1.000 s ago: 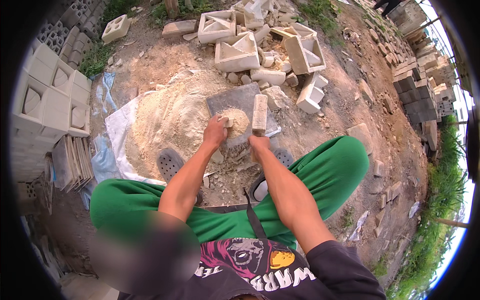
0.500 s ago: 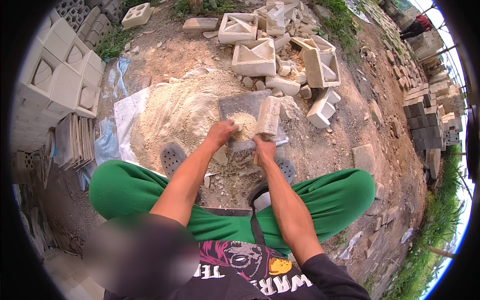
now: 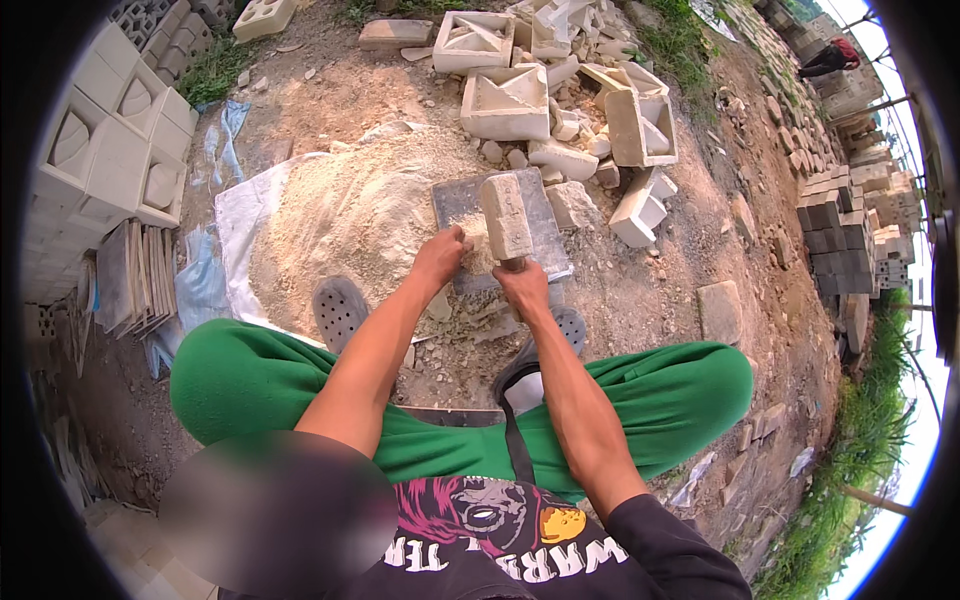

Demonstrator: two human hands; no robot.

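My right hand [image 3: 523, 287] is wrapped round the short handle of a mallet [image 3: 507, 217] with a dusty, blocky, pale head. The mallet head is over a dark flat slab [image 3: 548, 222], covering part of it. Fingers curled, my left hand [image 3: 441, 254] is at the slab's left edge, beside pale crushed grit [image 3: 470, 228]. Whatever its fingertips may hold is hidden. Left of the slab spreads a heap of pale crushed material [image 3: 345, 205] on a white sheet [image 3: 238, 225].
Broken cream-coloured blocks [image 3: 505, 105] are piled beyond the slab. Stacked moulded blocks [image 3: 120, 100] and thin boards [image 3: 150, 280] stand at the left. Grey bricks [image 3: 835, 230] are stacked at the right. A person in red [image 3: 835, 55] is far off at upper right.
The mallet head has moved left, from the slab's right side to over its middle and the grit. My left hand has shifted slightly left and up, clear of the mallet head.
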